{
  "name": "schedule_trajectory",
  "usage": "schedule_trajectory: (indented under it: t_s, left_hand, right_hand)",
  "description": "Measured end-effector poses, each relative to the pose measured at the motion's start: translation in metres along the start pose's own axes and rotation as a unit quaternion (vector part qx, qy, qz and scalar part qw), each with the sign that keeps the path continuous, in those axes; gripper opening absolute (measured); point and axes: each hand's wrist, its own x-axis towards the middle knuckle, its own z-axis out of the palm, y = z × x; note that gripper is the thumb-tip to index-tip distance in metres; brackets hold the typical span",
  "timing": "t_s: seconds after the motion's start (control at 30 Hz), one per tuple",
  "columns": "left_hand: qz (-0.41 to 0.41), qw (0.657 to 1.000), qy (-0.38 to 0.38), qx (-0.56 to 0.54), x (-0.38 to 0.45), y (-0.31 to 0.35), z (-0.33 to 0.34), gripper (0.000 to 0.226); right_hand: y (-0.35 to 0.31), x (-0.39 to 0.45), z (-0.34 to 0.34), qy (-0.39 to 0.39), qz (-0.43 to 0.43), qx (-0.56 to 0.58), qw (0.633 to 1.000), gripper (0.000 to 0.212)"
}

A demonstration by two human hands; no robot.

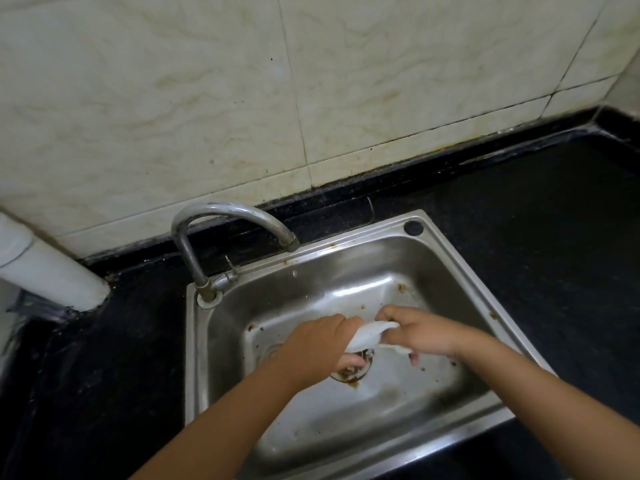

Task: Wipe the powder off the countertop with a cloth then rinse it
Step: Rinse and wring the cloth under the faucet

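A white cloth (pixel 367 335) is stretched between both hands over the basin of the steel sink (pixel 446 252). My left hand (pixel 320 344) grips its left end, fingers curled round it above the drain (pixel 353 370). My right hand (pixel 422 332) grips the right end, with a bit of cloth showing under the palm. The curved metal faucet (pixel 225 216) stands at the sink's back left corner; no water is seen running from its spout. The black countertop (pixel 540 216) lies right of the sink and shows no powder in view.
Brown specks dot the sink floor and rim. A white pipe (pixel 45 268) comes down to the counter at the far left. Cream tiled wall (pixel 242 98) rises behind the sink. More black counter (pixel 104 358) lies left of the basin.
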Motion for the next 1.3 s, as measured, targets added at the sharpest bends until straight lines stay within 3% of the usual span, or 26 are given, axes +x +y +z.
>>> schedule_trajectory:
  t_s: [0.1, 0.17, 0.2, 0.27, 0.3, 0.33, 0.43, 0.5, 0.53, 0.6, 0.7, 0.77, 0.83, 0.9, 1.0, 1.07, 1.17, 1.23, 1.3]
  left_hand:
    - [-0.099, 0.980, 0.068, -0.156, 0.001, -0.004, 0.006, 0.029]
    - [-0.142, 0.934, 0.055, -0.323, 0.000, -0.001, 0.003, 0.014]
    - [-0.147, 0.903, 0.027, -0.402, -0.001, 0.000, 0.000, 0.008]
    - [-0.124, 0.851, -0.035, -0.509, -0.004, 0.004, -0.006, 0.008]
    - [-0.108, 0.843, -0.057, -0.524, -0.005, 0.006, -0.009, 0.007]
    - [-0.100, 0.849, -0.075, -0.513, -0.005, 0.009, -0.013, 0.006]
    - [-0.096, 0.920, -0.099, -0.368, -0.002, 0.016, -0.023, 0.009]
    - [-0.076, 0.970, -0.080, -0.217, -0.001, 0.017, -0.022, 0.027]
    - [-0.053, 0.989, -0.072, -0.116, 0.000, 0.017, -0.024, 0.032]
    - [0.000, 0.995, -0.070, 0.069, 0.003, 0.015, -0.021, 0.035]
    - [0.042, 0.984, -0.090, 0.151, 0.009, 0.005, -0.013, 0.030]
    - [0.062, 0.984, -0.077, 0.151, 0.011, 0.000, -0.009, 0.032]
    - [0.080, 0.987, -0.048, 0.132, 0.011, -0.003, -0.005, 0.034]
    - [0.105, 0.985, -0.026, 0.133, 0.010, -0.001, -0.005, 0.034]
    - [0.181, 0.971, 0.028, 0.154, 0.006, -0.005, -0.005, 0.031]
    - [0.188, 0.968, 0.059, 0.152, 0.004, -0.004, 0.002, 0.039]
    - [0.141, 0.979, 0.060, 0.132, 0.003, -0.007, 0.015, 0.043]
    - [0.078, 0.990, 0.059, 0.106, 0.001, -0.002, 0.015, 0.042]
    - [-0.013, 0.997, 0.047, 0.060, 0.001, 0.002, 0.012, 0.040]
  right_hand:
    - [0.010, -0.005, 0.021, 0.155, -0.147, -0.166, 0.963, 0.063]
    - [0.025, -0.003, 0.036, 0.268, -0.212, -0.328, 0.881, 0.097]
    - [0.031, 0.000, 0.040, 0.315, -0.225, -0.386, 0.838, 0.101]
    - [0.033, 0.007, 0.040, 0.393, -0.236, -0.437, 0.774, 0.083]
    - [0.030, 0.010, 0.037, 0.429, -0.251, -0.445, 0.745, 0.070]
    - [0.027, 0.013, 0.033, 0.446, -0.273, -0.441, 0.729, 0.058]
    - [0.023, 0.019, 0.020, 0.458, -0.334, -0.462, 0.683, 0.017]
    - [0.025, 0.020, 0.016, 0.408, -0.315, -0.484, 0.707, 0.008]
    - [0.022, 0.019, 0.016, 0.366, -0.284, -0.498, 0.733, 0.014]
    - [0.016, 0.016, 0.021, 0.269, -0.196, -0.518, 0.788, 0.032]
    - [0.003, 0.009, 0.024, 0.087, -0.054, -0.390, 0.915, 0.033]
    - [-0.005, 0.009, 0.021, -0.007, 0.007, -0.237, 0.971, 0.026]
    - [-0.009, 0.009, 0.015, -0.053, 0.037, -0.157, 0.986, 0.007]
    - [-0.007, 0.010, 0.010, -0.094, 0.062, -0.119, 0.986, 0.022]
    - [0.003, 0.007, 0.005, -0.163, 0.079, 0.018, 0.983, 0.029]
    - [0.010, 0.006, 0.008, -0.171, 0.079, 0.065, 0.980, 0.028]
    - [0.008, 0.006, 0.015, -0.105, 0.059, 0.041, 0.992, 0.017]
    - [0.006, 0.006, 0.019, -0.023, 0.028, -0.057, 0.998, 0.004]
    - [0.007, 0.005, 0.023, 0.102, -0.026, -0.237, 0.966, 0.026]
